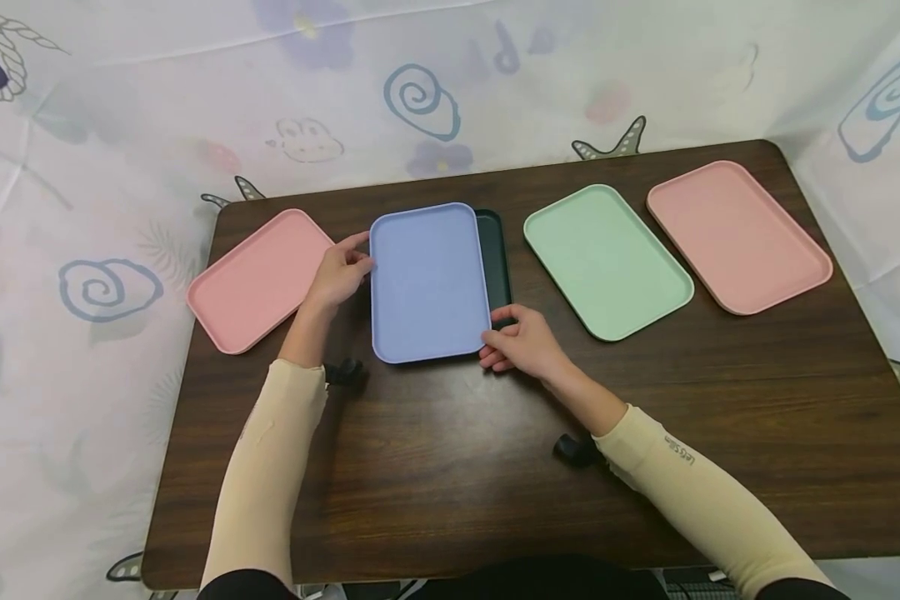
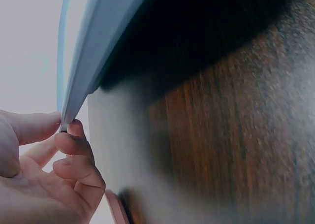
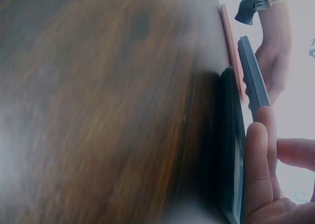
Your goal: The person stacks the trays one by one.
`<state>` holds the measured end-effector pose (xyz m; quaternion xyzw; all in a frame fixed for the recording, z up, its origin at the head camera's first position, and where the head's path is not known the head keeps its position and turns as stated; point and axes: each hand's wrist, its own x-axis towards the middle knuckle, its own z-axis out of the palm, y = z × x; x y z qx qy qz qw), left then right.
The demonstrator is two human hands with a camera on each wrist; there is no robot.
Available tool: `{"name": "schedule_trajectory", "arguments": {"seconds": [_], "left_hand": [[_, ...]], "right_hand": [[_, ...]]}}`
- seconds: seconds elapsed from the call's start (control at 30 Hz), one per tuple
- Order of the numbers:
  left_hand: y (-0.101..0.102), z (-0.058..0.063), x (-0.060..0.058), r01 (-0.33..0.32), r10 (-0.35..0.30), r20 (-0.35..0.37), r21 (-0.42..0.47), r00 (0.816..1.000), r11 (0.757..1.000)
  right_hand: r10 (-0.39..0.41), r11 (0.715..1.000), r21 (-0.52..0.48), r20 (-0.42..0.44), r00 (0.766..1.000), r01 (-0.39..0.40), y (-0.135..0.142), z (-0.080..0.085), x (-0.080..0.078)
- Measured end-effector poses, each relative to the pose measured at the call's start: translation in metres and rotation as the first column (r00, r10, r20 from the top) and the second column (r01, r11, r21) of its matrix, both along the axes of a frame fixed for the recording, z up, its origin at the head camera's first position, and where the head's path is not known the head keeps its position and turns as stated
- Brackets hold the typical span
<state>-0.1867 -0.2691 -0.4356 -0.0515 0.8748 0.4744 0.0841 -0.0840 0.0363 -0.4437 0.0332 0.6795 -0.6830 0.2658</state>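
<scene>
A blue rectangular tray (image 1: 429, 283) is held between two hands, raised above the table and partly over a dark green tray (image 1: 497, 262). My left hand (image 1: 339, 271) pinches its left edge; in the left wrist view the thumb lies on one side of the rim and the curled fingers (image 2: 74, 144) on the other. At the lower right corner, my right hand (image 1: 523, 340) grips the rim between thumb and fingers. From the right wrist, the blue tray (image 3: 253, 76) shows edge-on, apart from the dark green tray (image 3: 231, 145) lying on the table. Most of the dark green tray is hidden from the head view.
On the brown wooden table (image 1: 420, 483), a pink tray (image 1: 262, 279) lies at the left, beside my left forearm. A light green tray (image 1: 607, 262) and another pink tray (image 1: 738, 237) lie to the right. A patterned cloth (image 1: 495, 100) hangs behind the table.
</scene>
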Motion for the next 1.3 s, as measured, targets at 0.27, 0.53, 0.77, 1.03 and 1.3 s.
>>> {"name": "schedule_trajectory", "arguments": {"seconds": [0.27,0.53,0.77,1.03,1.3], "left_hand": [[0.016,-0.006,-0.009,0.013,-0.012,-0.026,0.003,1.0,1.0],[0.026,-0.013,-0.019,0.011,-0.011,-0.046,-0.001,0.999,1.0],[0.033,-0.011,-0.022,0.004,-0.005,-0.033,-0.009,0.999,1.0],[0.037,-0.012,-0.022,0.003,-0.004,-0.033,-0.02,0.999,1.0],[0.038,-0.012,-0.023,-0.002,0.001,-0.023,-0.048,1.0,0.999]], "right_hand": [[-0.013,1.0,0.016,0.005,1.0,0.013,0.011,-0.007,-0.005],[-0.041,0.999,0.033,-0.014,0.999,0.042,0.02,-0.012,-0.007],[-0.046,0.998,0.035,-0.015,0.999,0.046,0.024,-0.013,-0.007],[-0.05,0.998,0.039,-0.021,0.999,0.051,0.026,-0.011,-0.007],[-0.067,0.995,0.064,-0.059,0.996,0.071,0.026,-0.015,-0.008]]}}
